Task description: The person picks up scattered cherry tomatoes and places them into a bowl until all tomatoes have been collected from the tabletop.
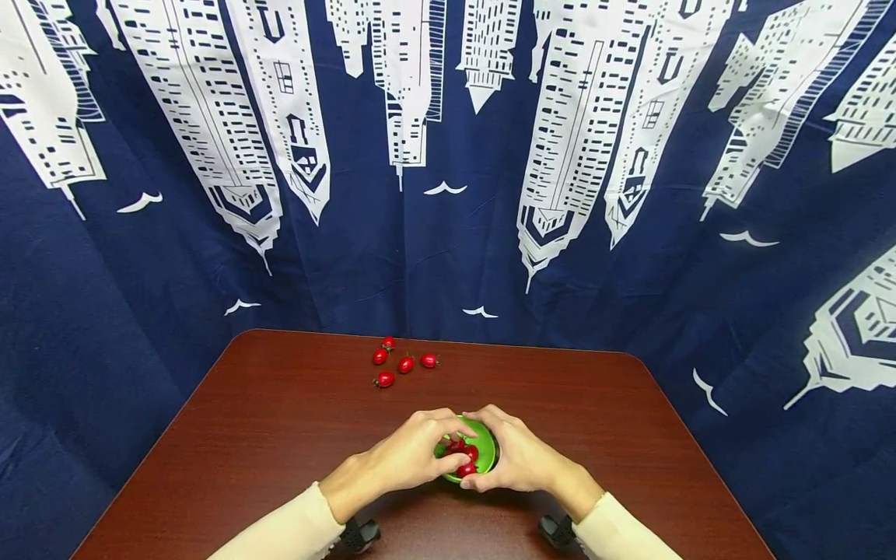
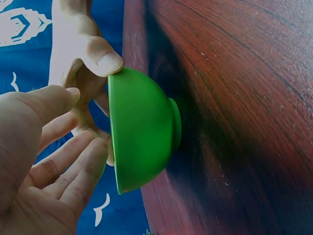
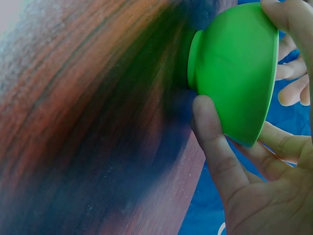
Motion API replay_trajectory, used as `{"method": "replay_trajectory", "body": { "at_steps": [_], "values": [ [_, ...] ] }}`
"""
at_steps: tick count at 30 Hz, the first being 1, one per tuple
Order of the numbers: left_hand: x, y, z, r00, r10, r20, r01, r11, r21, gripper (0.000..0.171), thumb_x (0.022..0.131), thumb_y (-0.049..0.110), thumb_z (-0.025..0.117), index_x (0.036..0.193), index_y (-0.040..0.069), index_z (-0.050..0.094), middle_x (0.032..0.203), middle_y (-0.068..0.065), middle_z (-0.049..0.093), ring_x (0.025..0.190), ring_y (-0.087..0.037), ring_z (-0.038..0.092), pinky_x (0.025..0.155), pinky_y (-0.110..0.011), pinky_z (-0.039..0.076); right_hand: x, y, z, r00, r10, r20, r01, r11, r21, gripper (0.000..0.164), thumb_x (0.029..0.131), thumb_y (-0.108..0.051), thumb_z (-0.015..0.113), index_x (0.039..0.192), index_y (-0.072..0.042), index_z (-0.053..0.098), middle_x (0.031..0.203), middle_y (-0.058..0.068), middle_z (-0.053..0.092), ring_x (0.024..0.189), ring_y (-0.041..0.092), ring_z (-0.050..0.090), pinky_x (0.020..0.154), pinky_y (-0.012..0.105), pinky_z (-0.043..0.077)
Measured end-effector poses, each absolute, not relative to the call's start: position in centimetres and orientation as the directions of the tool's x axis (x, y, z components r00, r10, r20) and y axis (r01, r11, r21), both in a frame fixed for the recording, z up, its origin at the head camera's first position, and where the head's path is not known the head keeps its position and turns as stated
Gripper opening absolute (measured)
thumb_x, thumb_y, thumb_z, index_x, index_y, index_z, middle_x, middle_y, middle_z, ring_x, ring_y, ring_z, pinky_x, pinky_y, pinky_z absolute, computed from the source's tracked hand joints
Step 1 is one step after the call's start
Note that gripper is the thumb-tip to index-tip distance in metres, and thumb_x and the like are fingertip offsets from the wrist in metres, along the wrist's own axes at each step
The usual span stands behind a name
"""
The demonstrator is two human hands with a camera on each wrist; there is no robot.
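Note:
A small green bowl [image 1: 483, 451] holds several red cherry tomatoes [image 1: 467, 468]. My right hand [image 1: 521, 455] grips the bowl from its right side, thumb at the near rim and fingers round the far side. In the right wrist view, one finger [image 3: 208, 117] lies along the bowl's outer wall. My left hand [image 1: 420, 451] is over the bowl's opening, with thumb and fingers spread apart and gently bent. Nothing shows between them in the left wrist view. Whether its fingertips touch the tomatoes cannot be told. The bowl's foot [image 2: 177, 125] is at or just above the tabletop.
On the brown wooden table [image 1: 294, 435], several loose cherry tomatoes [image 1: 406, 364] lie near the back edge, left of centre. Behind and beside the table hangs a dark blue cloth [image 1: 448, 264] printed with white buildings and birds.

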State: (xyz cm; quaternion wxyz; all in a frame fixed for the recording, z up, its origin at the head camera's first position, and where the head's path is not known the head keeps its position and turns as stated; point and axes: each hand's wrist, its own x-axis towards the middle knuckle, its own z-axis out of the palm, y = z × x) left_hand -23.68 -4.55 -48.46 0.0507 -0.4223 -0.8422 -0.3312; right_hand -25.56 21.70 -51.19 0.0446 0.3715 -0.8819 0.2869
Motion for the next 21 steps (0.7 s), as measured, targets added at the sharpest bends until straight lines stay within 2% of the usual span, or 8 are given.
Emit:
{"method": "replay_trajectory", "body": {
  "at_steps": [6,11,21],
  "values": [
    [-23.8,-5.3,-48.3,-0.670,0.631,0.391,0.725,0.443,0.528,0.031,0.105,0.013,0.088,0.135,0.006,0.082,0.129,-0.010,0.083,0.112,-0.025,0.084,0.099,-0.029,0.070,-25.5,21.5,-51.2,-0.726,-0.626,0.284,-0.674,0.566,-0.476,0.089,0.081,-0.053,0.105,0.151,-0.011,0.068,0.137,-0.001,0.075,0.113,0.012,0.077,0.096,0.026,0.068],
    [-24.1,-6.0,-48.2,-0.676,0.599,0.430,0.728,0.454,0.513,0.032,0.105,0.014,0.088,0.135,0.006,0.082,0.129,-0.009,0.083,0.113,-0.027,0.083,0.102,-0.038,0.071,-25.4,21.4,-51.1,-0.729,-0.627,0.273,-0.669,0.568,-0.480,0.089,0.081,-0.052,0.105,0.150,-0.009,0.068,0.137,0.002,0.076,0.115,0.017,0.079,0.098,0.029,0.068],
    [-25.3,-8.1,-48.5,-0.733,0.521,0.437,0.678,0.510,0.529,0.034,0.104,0.014,0.088,0.138,0.010,0.081,0.136,-0.005,0.081,0.119,-0.031,0.083,0.107,-0.046,0.070,-25.5,21.3,-50.8,-0.744,-0.621,0.246,-0.653,0.599,-0.462,0.094,0.081,-0.055,0.104,0.153,-0.006,0.067,0.136,-0.001,0.075,0.118,0.015,0.078,0.103,0.033,0.068]
  ]
}}
